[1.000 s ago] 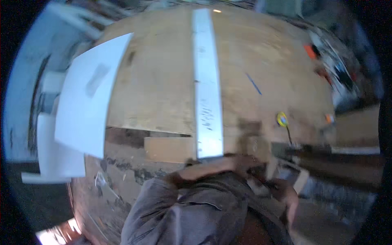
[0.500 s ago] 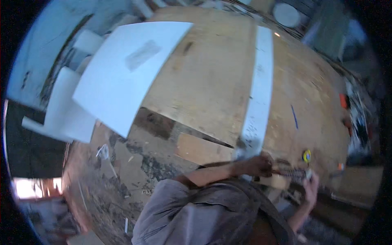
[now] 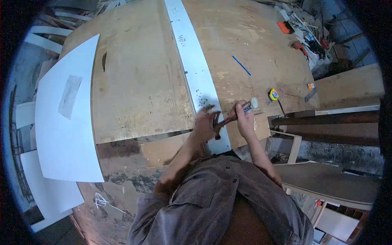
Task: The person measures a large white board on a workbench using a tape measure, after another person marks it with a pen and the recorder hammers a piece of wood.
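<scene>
Reddish-brown, the clamp-like tool (image 3: 226,121) I watch remotely slants over the white strip (image 3: 192,49) at the plywood panel's (image 3: 139,94) near edge, from the left hand (image 3: 203,124), too blurred to tell its grip, rightward to the right hand (image 3: 243,117), curled round its shaft

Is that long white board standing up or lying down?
Lying down: the long white board has its broad face up and stretches across the big wooden tabletop, reaching past the edge nearest the person.
</scene>
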`<state>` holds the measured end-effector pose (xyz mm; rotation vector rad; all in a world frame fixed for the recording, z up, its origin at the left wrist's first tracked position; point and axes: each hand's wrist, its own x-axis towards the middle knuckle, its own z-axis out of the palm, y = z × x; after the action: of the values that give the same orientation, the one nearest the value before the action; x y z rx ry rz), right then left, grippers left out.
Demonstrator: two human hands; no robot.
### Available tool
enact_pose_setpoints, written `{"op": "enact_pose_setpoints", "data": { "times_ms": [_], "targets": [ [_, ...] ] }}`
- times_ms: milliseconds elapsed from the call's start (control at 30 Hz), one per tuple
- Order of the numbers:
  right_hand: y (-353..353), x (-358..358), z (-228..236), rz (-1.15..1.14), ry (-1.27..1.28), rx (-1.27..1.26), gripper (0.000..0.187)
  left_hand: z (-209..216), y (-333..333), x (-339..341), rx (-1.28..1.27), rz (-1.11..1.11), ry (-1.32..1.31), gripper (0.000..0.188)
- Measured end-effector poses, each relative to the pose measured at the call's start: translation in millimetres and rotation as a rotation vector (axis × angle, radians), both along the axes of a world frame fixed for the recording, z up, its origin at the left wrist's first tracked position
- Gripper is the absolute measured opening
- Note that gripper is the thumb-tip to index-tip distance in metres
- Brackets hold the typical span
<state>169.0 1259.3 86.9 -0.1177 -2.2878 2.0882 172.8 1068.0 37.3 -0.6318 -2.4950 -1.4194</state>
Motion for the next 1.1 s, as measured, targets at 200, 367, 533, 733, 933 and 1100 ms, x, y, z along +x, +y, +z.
{"op": "enact_pose_setpoints", "data": {
  "times_ms": [200, 367, 533, 733, 933, 1100],
  "targets": [
    [-2.5, -18.0, -16.5, -0.195, 0.055, 0.001, 0.031, -54.3, -56.3, -62.5, -0.082, 0.573, -0.298, 0.080],
    [4.9, -37.4, -19.9, -0.199, -0.024, -0.039, 0.029, -88.7, -60.7, -93.9, -0.283, 0.422, -0.357, 0.077],
    [13.9, -17.2, -31.5, -0.300, -0.014, -0.031, 0.032, -83.7, -50.8, -92.2, -0.267, 0.360, -0.312, 0.075],
    [-13.9, -8.3, -28.3, -0.165, -0.065, -0.077, 0.031, -67.8, -28.8, -76.7, -0.108, 0.496, -0.251, 0.069],
    [-50.2, -49.3, -24.5, -0.083, -0.009, -0.087, 0.030, -75.5, -31.6, -83.1, -0.172, 0.512, -0.264, 0.070],
    [-74.4, -103.5, -25.3, -0.061, 0.149, 0.169, 0.029, -71.9, -32.9, -86.5, -0.148, 0.469, -0.317, 0.073]
  ]
}}
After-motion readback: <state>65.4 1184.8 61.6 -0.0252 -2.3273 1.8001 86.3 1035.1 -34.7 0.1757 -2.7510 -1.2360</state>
